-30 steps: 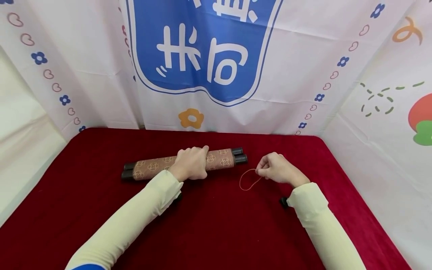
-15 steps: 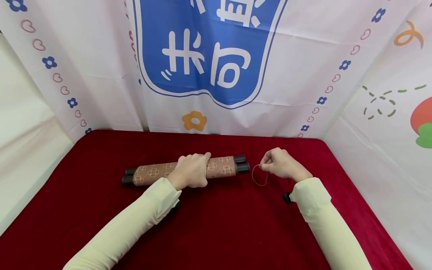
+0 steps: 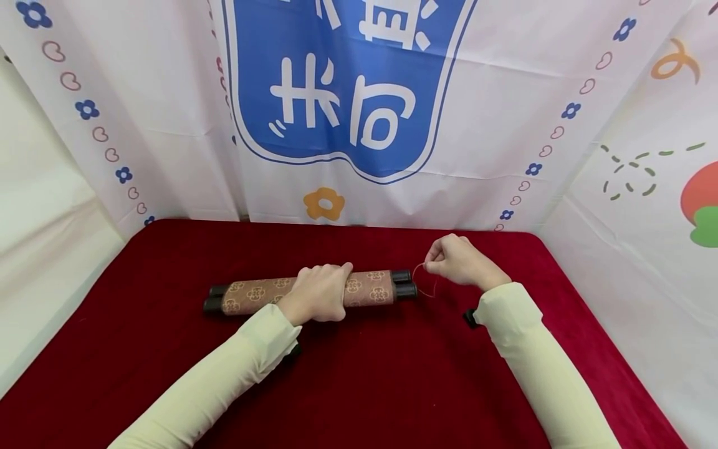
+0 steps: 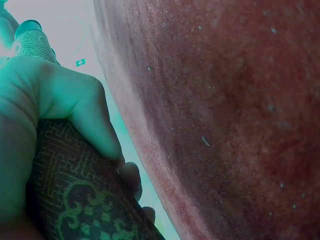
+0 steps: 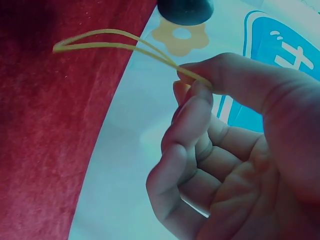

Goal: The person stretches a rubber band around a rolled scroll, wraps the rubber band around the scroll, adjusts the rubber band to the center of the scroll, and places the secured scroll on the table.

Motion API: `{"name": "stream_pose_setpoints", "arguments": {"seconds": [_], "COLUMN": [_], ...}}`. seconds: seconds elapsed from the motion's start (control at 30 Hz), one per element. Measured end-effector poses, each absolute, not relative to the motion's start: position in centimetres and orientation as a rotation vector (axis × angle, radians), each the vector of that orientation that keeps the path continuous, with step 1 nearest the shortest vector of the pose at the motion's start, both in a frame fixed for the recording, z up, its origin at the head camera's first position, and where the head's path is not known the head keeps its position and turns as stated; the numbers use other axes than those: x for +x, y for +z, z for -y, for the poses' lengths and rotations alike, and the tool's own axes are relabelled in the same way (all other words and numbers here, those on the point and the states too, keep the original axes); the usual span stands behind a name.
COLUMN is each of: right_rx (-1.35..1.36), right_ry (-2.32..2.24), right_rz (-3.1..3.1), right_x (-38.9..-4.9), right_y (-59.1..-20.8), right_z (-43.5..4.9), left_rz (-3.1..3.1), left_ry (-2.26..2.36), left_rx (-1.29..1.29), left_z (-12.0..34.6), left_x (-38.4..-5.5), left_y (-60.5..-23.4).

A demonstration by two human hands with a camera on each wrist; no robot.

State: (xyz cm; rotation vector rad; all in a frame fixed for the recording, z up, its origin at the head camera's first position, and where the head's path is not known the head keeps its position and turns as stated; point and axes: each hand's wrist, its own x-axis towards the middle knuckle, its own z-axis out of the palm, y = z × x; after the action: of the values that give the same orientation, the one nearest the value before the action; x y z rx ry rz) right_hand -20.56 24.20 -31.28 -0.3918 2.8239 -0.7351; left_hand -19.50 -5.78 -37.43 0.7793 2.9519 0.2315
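A scroll (image 3: pixel 370 288), rolled from both ends into two rolls side by side, has brown patterned fabric and dark end knobs (image 3: pixel 406 290). My left hand (image 3: pixel 318 294) grips it around the middle, its far fingers hidden behind it in the head view. In the left wrist view, thumb and fingertips wrap the patterned scroll (image 4: pixel 85 195). My right hand (image 3: pixel 462 262) pinches a thin yellowish rubber band (image 5: pixel 95 45) between thumb and index finger. The band hangs as a loop beside the scroll's right knobs; whether it touches them I cannot tell.
A dark red cloth (image 3: pixel 359 380) covers the table. Behind it hangs a white printed curtain (image 3: pixel 185 168) with a blue emblem, and another white panel (image 3: pixel 611 262) stands along the right side. Black wrist straps show at both cuffs.
The rubber band and my right hand rise slightly and shift left over the last half second, toward the scroll's right end. My left hand keeps its grip on the scroll.
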Motion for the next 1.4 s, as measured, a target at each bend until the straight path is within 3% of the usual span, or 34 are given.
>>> {"name": "stream_pose_setpoints", "arguments": {"seconds": [0.67, 1.4], "right_rx": [-0.484, -0.504], "right_ry": [-0.680, -0.712], "right_rz": [-2.800, -2.835], "right_x": [-20.2, -18.3], "right_y": [-30.3, -30.5], "right_z": [-20.6, -22.1], "left_rz": [-2.959, -2.967], "left_ry": [0.250, 0.247], "left_rx": [0.820, 0.752], "left_z": [5.2, 5.4], "left_x": [-19.2, -19.9], "left_y": [-37.9, -37.4]}}
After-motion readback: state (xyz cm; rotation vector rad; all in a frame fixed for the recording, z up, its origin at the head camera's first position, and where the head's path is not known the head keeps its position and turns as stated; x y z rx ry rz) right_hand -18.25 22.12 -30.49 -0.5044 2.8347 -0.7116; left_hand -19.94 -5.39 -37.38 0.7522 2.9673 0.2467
